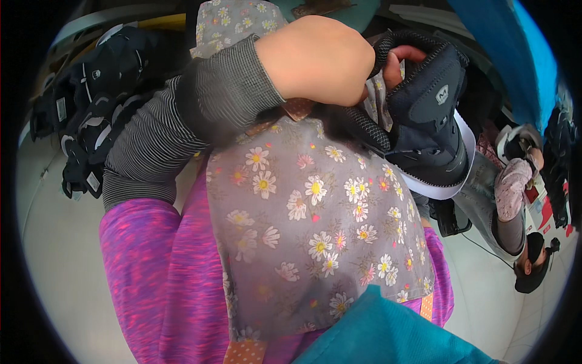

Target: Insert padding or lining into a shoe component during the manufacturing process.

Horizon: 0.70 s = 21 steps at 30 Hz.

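Observation:
A black shoe upper (427,112) with a padded mesh collar and a white lower edge is held up at the upper right, over my grey flowered apron (315,206). My left hand (318,60) reaches across from the left in a striped sleeve. It is closed at the collar, with most of its fingers hidden behind the hand and the upper. Inside the collar opening, fingertips of my right hand (397,65) show, bent against the collar edge. The rest of that hand is hidden behind the upper.
Several black shoe uppers (91,103) are heaped at the left. A teal surface (357,15) stands at the top. Blue material (515,54) hangs at the upper right. At the far right a co-worker in a black cap (532,267) sits near, with a pink patterned sleeve (512,188).

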### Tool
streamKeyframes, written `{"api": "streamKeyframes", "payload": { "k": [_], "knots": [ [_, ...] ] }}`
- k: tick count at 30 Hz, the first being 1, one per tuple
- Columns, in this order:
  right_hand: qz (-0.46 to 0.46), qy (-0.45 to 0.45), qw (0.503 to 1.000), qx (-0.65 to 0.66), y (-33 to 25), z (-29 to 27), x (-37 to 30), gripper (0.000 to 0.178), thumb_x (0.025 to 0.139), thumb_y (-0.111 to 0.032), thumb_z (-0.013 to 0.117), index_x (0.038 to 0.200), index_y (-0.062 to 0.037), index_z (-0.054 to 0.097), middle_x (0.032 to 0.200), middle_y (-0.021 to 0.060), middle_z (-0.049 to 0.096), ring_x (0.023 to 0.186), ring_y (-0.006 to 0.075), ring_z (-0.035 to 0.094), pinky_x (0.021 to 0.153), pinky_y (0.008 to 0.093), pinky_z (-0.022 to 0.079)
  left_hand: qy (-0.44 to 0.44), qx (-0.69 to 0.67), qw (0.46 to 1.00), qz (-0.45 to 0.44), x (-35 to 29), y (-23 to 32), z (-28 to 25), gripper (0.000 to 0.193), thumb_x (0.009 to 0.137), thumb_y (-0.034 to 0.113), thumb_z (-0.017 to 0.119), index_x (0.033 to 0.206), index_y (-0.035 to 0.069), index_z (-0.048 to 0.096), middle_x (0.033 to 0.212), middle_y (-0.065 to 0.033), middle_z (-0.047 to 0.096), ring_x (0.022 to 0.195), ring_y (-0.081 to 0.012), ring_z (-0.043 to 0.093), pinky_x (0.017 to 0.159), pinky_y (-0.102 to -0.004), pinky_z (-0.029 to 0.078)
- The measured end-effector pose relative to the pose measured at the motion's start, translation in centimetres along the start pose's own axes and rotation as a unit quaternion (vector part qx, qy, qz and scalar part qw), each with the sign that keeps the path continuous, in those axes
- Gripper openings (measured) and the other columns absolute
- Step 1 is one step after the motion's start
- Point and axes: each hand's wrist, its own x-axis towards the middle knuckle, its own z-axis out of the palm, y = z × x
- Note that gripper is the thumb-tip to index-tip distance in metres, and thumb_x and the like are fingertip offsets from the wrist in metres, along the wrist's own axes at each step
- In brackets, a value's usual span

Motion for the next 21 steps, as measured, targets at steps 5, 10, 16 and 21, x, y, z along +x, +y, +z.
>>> {"api": "streamKeyframes", "payload": {
  "k": [5,10,16,21],
  "knots": [
    [-0.016,0.005,0.999,0.028,-0.5,0.4,-2.1,0.022,0.092,-0.014,0.068,0.107,-0.0020,0.058,0.101,0.0112,0.063,0.093,0.0230,0.062,0.082,0.0345,0.049,-0.020,-0.053,0.996,-0.064,-0.5,-0.3,0.2,0.036,0.077,0.034,0.063,0.074,-0.001,0.072,0.071,-0.0214,0.066,0.069,-0.0376,0.068,0.065,-0.0439,0.055],
    [-0.046,-0.049,0.998,0.018,0.6,0.5,-3.2,0.036,0.095,-0.016,0.062,0.125,0.0002,0.050,0.116,0.0135,0.060,0.109,0.0247,0.058,0.096,0.0352,0.045,-0.015,-0.073,0.996,-0.040,-0.3,-0.3,0.3,0.044,0.078,0.042,0.062,0.075,-0.001,0.072,0.071,-0.0223,0.066,0.067,-0.0361,0.068,0.065,-0.0432,0.056],
    [-0.155,-0.128,0.969,-0.147,1.1,-0.3,-2.8,0.052,0.100,-0.020,0.055,0.144,0.0021,0.040,0.131,0.0154,0.057,0.125,0.0255,0.055,0.110,0.0355,0.042,-0.069,-0.152,0.983,-0.070,-0.6,0.2,-0.9,0.054,0.088,0.053,0.056,0.083,0.002,0.073,0.073,-0.0197,0.067,0.070,-0.0342,0.068,0.068,-0.0408,0.055],
    [-0.169,-0.026,0.976,-0.137,-1.3,1.5,-1.6,0.031,0.098,-0.020,0.060,0.122,-0.0005,0.057,0.113,0.0077,0.063,0.102,0.0160,0.060,0.088,0.0284,0.048,0.054,-0.329,0.942,0.036,-0.6,-1.0,1.6,0.055,0.099,0.052,0.045,0.103,0.005,0.072,0.086,-0.0139,0.073,0.086,-0.0302,0.070,0.075,-0.0361,0.053]
  ]
}}
